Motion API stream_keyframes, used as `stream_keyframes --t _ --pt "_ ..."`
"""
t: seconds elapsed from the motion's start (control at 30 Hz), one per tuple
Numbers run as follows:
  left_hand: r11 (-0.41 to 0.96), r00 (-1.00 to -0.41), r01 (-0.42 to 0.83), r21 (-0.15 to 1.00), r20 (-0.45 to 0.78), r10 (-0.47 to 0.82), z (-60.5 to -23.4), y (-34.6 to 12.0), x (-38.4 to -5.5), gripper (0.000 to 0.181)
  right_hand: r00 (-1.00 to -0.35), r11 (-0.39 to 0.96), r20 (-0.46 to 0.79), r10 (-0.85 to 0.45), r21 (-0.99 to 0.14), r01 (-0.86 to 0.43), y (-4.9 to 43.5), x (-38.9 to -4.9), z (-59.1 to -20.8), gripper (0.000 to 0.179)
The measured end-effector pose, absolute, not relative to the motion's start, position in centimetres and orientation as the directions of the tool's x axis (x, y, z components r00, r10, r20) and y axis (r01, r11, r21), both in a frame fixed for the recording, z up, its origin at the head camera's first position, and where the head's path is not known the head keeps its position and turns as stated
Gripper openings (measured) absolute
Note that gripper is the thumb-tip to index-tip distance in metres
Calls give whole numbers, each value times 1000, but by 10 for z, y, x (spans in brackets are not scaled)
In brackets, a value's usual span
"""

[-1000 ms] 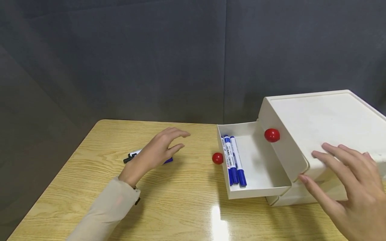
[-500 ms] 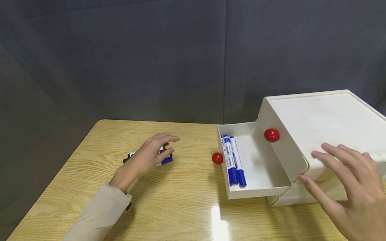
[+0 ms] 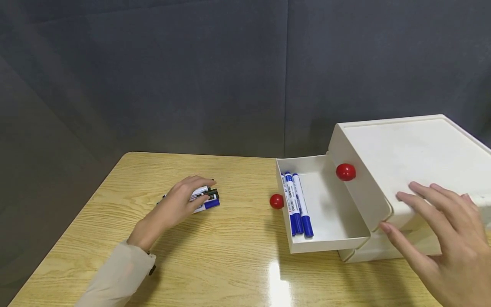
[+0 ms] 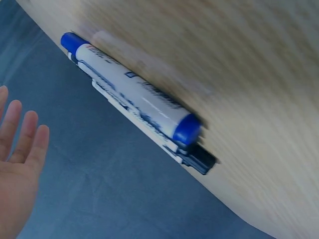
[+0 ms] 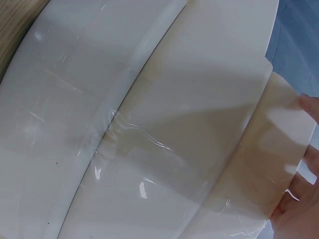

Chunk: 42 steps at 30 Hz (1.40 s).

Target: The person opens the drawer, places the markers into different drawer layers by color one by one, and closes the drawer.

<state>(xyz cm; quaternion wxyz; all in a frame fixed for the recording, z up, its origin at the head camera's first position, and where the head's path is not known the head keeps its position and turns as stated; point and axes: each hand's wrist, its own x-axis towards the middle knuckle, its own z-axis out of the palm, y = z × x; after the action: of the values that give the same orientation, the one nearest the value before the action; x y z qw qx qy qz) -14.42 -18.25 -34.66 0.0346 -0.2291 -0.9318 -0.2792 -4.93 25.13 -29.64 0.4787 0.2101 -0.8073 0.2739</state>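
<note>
My left hand (image 3: pixel 172 207) hovers over a small group of whiteboard markers (image 3: pixel 212 204) on the table, partly covering them in the head view. Its fingers are relaxed and hold nothing. The left wrist view shows a blue-capped marker (image 4: pixel 132 89) in front, a black-capped one (image 4: pixel 202 159) behind it, and the fingers apart from both. My right hand (image 3: pixel 452 232) rests on the corner of a white drawer cabinet (image 3: pixel 418 145), fingers on top and thumb at the near edge. One drawer (image 3: pixel 326 209) stands pulled out, with several blue-capped markers (image 3: pixel 297 204) lying along its front.
A red round knob (image 3: pixel 276 201) sticks out from the pulled-out drawer's front, and another red knob (image 3: pixel 346 172) sits on the drawer above. The wooden table (image 3: pixel 230 256) ends at a dark grey cloth (image 3: pixel 215 85) behind it.
My left hand has moved left and down toward the markers on the table, uncovering more of their capped ends. The right hand, drawer and cabinet have stayed still.
</note>
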Motion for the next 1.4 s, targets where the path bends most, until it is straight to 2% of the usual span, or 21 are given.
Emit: stream_keyframes --t 0.3,0.53,0.93,1.4 --pt "769 -915 398 500 160 369 -355 -198 -139 36 -454 758 888 -78 -243 -606 251 -50 -295 67" --pt "790 -938 338 511 115 327 -358 -207 -134 37 -475 763 876 -83 -251 -596 253 -49 -296 68" --pt "795 -946 316 518 107 307 -367 -220 -128 34 -519 769 849 -95 -269 -580 257 -47 -299 70" --pt "810 -956 284 513 89 279 -374 -232 -122 36 -490 764 866 -95 -252 -594 255 -48 -298 67"
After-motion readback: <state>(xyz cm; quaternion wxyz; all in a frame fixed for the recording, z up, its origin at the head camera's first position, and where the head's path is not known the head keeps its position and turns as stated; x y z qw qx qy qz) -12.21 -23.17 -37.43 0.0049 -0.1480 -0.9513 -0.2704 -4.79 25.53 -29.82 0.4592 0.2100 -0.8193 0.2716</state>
